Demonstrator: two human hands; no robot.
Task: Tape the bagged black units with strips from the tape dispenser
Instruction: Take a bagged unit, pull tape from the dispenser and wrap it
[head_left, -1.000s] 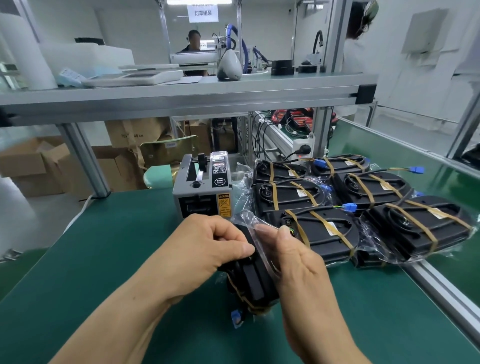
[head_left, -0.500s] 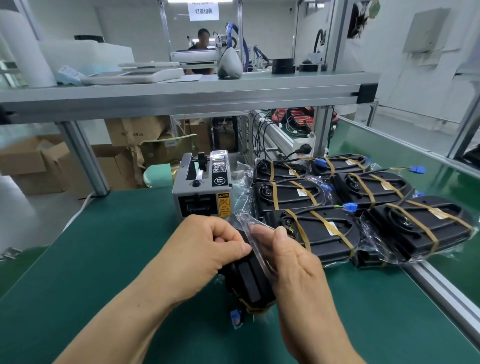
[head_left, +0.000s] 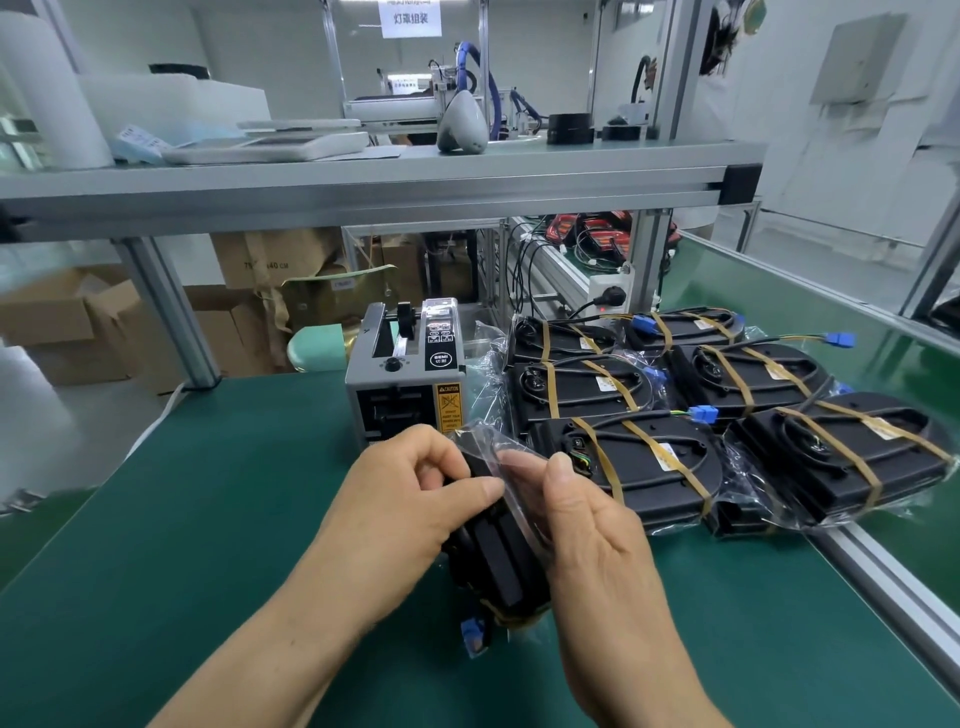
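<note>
I hold one bagged black unit (head_left: 493, 561) on edge above the green mat, a blue connector (head_left: 474, 635) hanging below it. My left hand (head_left: 405, 499) grips its left side, fingers curled over the top. My right hand (head_left: 587, 525) pinches the clear bag flap against the unit, thumb on the near side, fingers behind the plastic. The grey tape dispenser (head_left: 408, 374) stands just behind my hands. Several bagged black units (head_left: 634, 462) bound with amber tape lie to the right of it.
An aluminium rail (head_left: 883, 577) borders the mat on the right, with a second green surface (head_left: 810, 291) beyond. A metal shelf (head_left: 363, 182) spans overhead with white devices on it. Cardboard boxes (head_left: 83, 322) sit behind on the left. A power socket (head_left: 610, 291) is behind the units.
My hands and the held unit have stayed nearly still; the right fingers shifted slightly along the bag flap. The person behind the shelf is out of sight now.
</note>
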